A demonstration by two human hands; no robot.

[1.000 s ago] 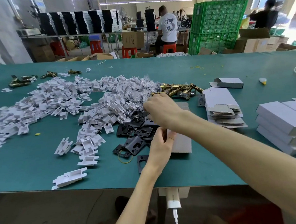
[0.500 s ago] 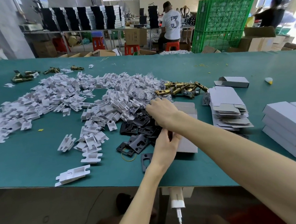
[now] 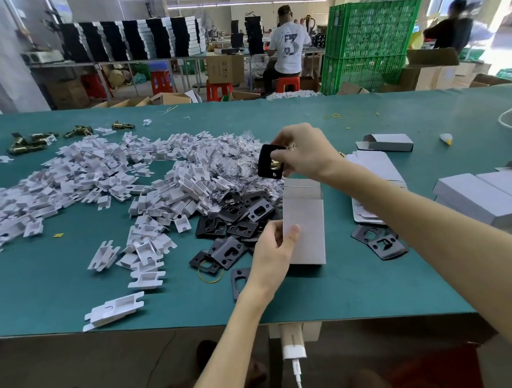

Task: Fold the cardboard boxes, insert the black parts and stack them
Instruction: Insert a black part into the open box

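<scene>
My left hand [image 3: 272, 254] grips the left side of a white cardboard box [image 3: 306, 223] that lies on the green table with its far end open. Just above that open end, my right hand [image 3: 301, 152] pinches a black plate [image 3: 269, 162] together with a brass part. A heap of black plates [image 3: 238, 222] lies to the left of the box. Two more black plates [image 3: 379, 241] rest to its right.
A large spread of white plastic inserts [image 3: 98, 185] covers the table's left half. Flat box blanks [image 3: 373, 168] and stacked folded boxes [image 3: 485, 197] sit on the right, one folded box [image 3: 388, 142] farther back. Brass latches [image 3: 29, 141] lie far left. The green table [image 3: 75, 295] ends close to me.
My right hand has risen from the pile of black plates with a plate and a brass part. The box under my left hand now shows whole, its far end open.
</scene>
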